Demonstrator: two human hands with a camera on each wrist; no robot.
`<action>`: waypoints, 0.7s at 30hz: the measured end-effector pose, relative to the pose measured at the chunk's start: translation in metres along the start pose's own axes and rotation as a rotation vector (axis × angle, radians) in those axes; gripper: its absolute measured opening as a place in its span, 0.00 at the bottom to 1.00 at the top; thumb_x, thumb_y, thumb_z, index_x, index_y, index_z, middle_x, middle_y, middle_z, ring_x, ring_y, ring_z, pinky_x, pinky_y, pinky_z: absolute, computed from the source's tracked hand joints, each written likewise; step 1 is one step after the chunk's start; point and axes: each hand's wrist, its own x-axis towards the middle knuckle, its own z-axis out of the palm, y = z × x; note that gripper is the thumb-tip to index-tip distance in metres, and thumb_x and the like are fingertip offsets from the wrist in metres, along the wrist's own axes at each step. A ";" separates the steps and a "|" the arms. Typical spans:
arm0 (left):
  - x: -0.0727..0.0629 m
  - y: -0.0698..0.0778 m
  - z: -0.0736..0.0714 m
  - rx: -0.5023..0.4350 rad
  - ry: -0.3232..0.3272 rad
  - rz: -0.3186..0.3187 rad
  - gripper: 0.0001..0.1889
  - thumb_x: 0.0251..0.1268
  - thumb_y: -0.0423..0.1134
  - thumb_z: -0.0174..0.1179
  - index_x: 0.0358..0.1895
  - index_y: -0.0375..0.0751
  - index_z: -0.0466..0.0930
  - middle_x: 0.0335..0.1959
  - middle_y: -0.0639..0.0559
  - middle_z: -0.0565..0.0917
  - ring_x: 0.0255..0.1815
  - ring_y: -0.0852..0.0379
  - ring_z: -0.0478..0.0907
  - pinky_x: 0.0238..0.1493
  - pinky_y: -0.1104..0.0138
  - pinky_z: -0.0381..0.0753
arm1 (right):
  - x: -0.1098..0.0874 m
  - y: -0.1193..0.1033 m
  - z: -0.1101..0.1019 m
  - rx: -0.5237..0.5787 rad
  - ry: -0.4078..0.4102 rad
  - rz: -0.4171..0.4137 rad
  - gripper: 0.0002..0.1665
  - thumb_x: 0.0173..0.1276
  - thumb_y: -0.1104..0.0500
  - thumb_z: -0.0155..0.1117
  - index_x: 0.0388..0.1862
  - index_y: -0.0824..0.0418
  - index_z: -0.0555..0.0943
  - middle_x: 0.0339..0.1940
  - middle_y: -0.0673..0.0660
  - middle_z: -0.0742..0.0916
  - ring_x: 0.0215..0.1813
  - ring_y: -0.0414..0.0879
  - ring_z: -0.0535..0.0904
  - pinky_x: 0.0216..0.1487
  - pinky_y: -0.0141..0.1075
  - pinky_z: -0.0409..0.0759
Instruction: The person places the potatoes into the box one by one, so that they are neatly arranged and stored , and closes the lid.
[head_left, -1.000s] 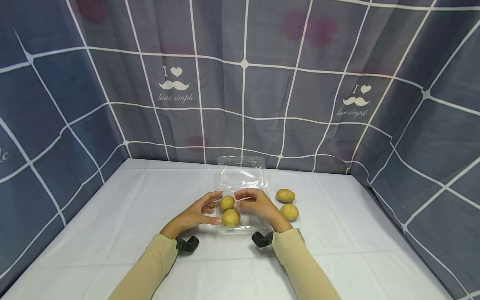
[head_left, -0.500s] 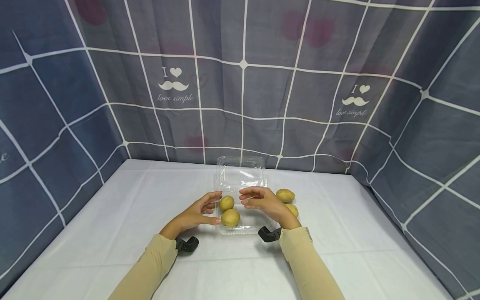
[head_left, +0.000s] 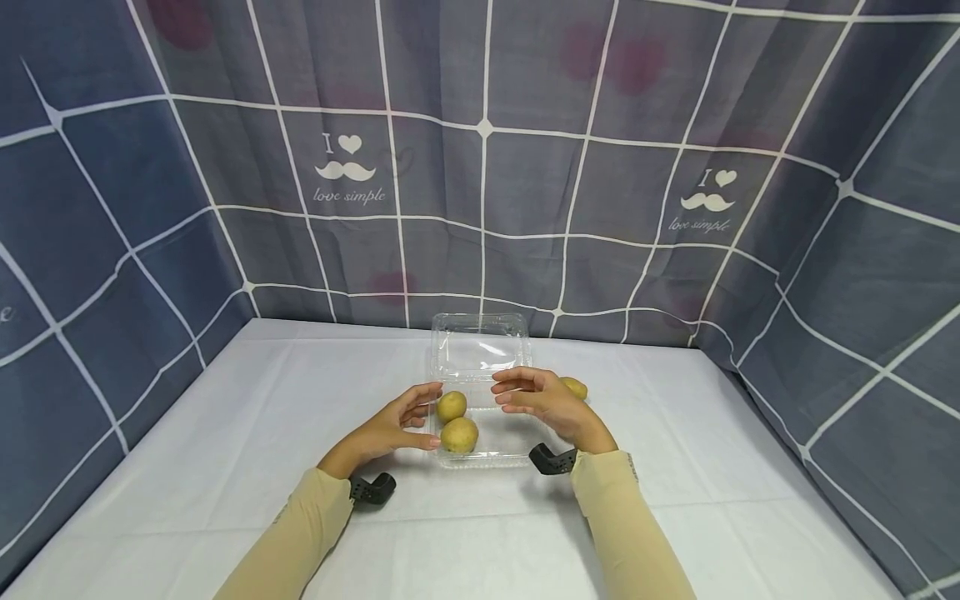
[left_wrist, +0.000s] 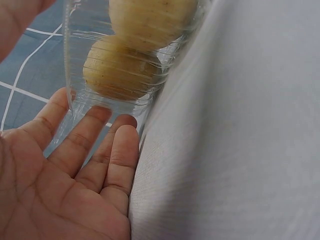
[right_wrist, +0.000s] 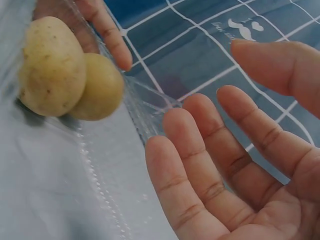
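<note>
we see two potatoes (head_left: 459,435) in a clear box (head_left: 498,457)
left hand (head_left: 384,429) and right hand (head_left: 553,407) flank it, fingers wide

Clear plastic clamshell container (head_left: 498,460): open, lid (head_left: 480,343) folded back at the rear. Larger yellow potato (head_left: 459,435) lies inside the container's left side, smaller round potato (head_left: 452,406) directly behind. Third potato (head_left: 576,388), partly hidden: outside, right of the container.

Bright head pic, dimmer wrist pics.
</note>
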 end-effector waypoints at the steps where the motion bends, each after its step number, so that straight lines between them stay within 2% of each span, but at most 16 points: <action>1: 0.000 0.000 0.000 -0.001 0.000 0.000 0.53 0.63 0.35 0.79 0.84 0.27 0.53 0.85 0.28 0.58 0.81 0.28 0.61 0.79 0.40 0.64 | -0.001 -0.001 -0.001 -0.005 0.010 0.002 0.31 0.76 0.72 0.65 0.74 0.82 0.70 0.63 0.69 0.85 0.59 0.51 0.87 0.61 0.37 0.86; 4: 0.000 0.000 -0.001 0.000 0.000 0.001 0.53 0.63 0.35 0.79 0.84 0.27 0.53 0.85 0.28 0.58 0.81 0.28 0.61 0.79 0.40 0.64 | -0.004 -0.003 -0.005 -0.024 0.033 -0.001 0.31 0.75 0.71 0.66 0.74 0.81 0.70 0.63 0.68 0.85 0.62 0.56 0.85 0.61 0.38 0.86; 12: 0.000 -0.001 -0.001 -0.004 0.002 0.003 0.53 0.62 0.35 0.79 0.84 0.27 0.53 0.85 0.29 0.58 0.81 0.28 0.61 0.78 0.41 0.65 | -0.010 -0.007 -0.019 -0.042 0.065 -0.037 0.32 0.76 0.70 0.66 0.74 0.81 0.70 0.65 0.72 0.83 0.62 0.52 0.85 0.62 0.37 0.86; 18: 0.000 -0.002 -0.001 0.001 -0.004 0.006 0.53 0.63 0.35 0.79 0.84 0.27 0.53 0.85 0.29 0.58 0.82 0.28 0.61 0.78 0.41 0.65 | -0.015 -0.008 -0.032 -0.039 0.086 -0.055 0.32 0.76 0.71 0.65 0.74 0.83 0.69 0.58 0.62 0.87 0.64 0.55 0.85 0.62 0.37 0.85; 21: 0.000 -0.002 -0.001 0.002 -0.007 0.007 0.53 0.63 0.36 0.79 0.84 0.27 0.53 0.85 0.28 0.58 0.82 0.28 0.61 0.79 0.40 0.64 | -0.018 -0.008 -0.037 -0.041 0.105 -0.054 0.32 0.76 0.71 0.66 0.74 0.81 0.70 0.58 0.57 0.88 0.62 0.52 0.85 0.63 0.36 0.85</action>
